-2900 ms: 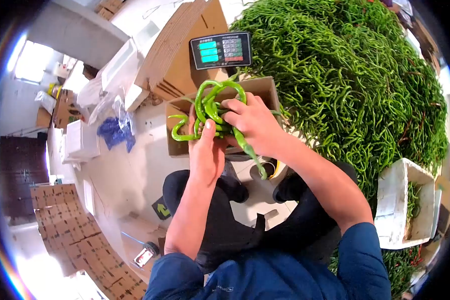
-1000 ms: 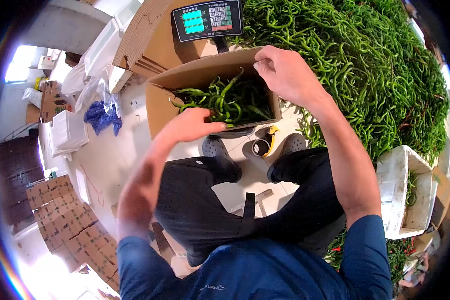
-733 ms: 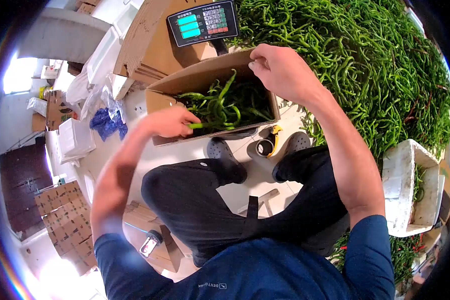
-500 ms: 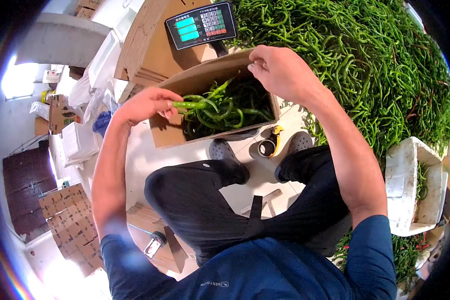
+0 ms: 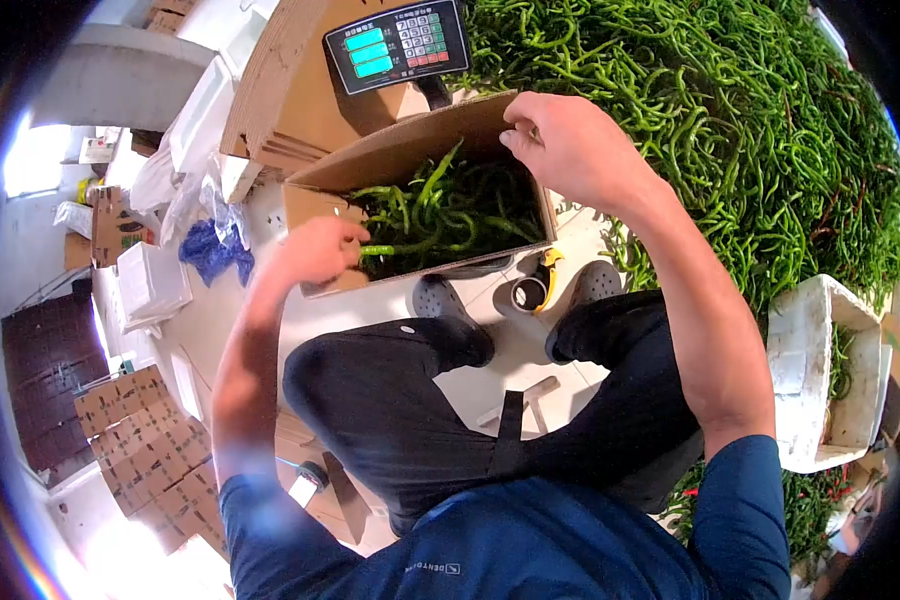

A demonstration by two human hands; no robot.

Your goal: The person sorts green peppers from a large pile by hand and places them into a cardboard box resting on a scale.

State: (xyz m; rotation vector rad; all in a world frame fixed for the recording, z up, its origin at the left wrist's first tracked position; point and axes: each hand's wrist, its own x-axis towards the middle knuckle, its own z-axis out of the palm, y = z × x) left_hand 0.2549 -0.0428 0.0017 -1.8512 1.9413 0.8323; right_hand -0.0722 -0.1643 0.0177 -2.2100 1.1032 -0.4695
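Note:
A cardboard box (image 5: 315, 205) with green peppers (image 5: 450, 215) inside stands in front of me, below the scale display (image 5: 397, 45). My left hand (image 5: 320, 250) is at the box's left side, its fingers closed on the end of a green pepper (image 5: 378, 250) that lies along the near left part of the box. At the far right corner, my right hand (image 5: 570, 145) has its fingers curled together by the box's upper edge; whether they pinch the cardboard is hard to make out.
A large heap of green peppers (image 5: 710, 130) fills the right side. Near it stands a white foam box (image 5: 802, 375). A tape roll with a yellow holder (image 5: 532, 292) lies between my feet. Flat cardboard (image 5: 290, 90) is stacked behind the box; a phone (image 5: 305, 488) is at lower left.
Over the last second my left hand lifted a pepper at the box's left side, then came down lower with it. Earlier both hands held a bunch of peppers; my right hand has since moved to the box corner.

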